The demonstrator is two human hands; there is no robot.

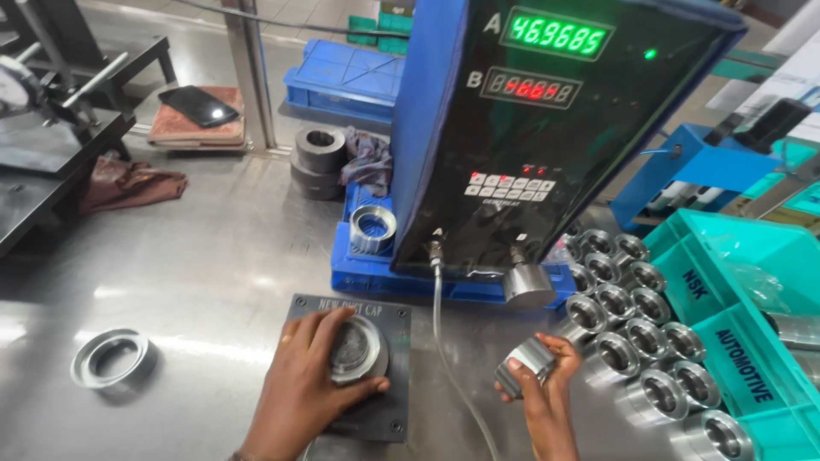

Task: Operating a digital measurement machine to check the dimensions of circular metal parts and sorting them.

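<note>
My left hand (301,386) grips a steel ring part (358,348) that sits on a dark square fixture plate (386,418) on the metal bench. To the right, my right hand (540,388) holds a second shiny steel ring (525,363) just above the bench, beside a grey hose (440,324) that runs down from a tall blue and black gauge unit (547,128) with lit green and red number displays.
Several steel rings (636,341) stand in rows at the right, next to teal bins (743,307). A loose flat ring (111,358) lies at the left. Another ring (372,229) rests on a blue tray (376,277). Dark rings (319,160), rags and a phone (198,106) lie behind.
</note>
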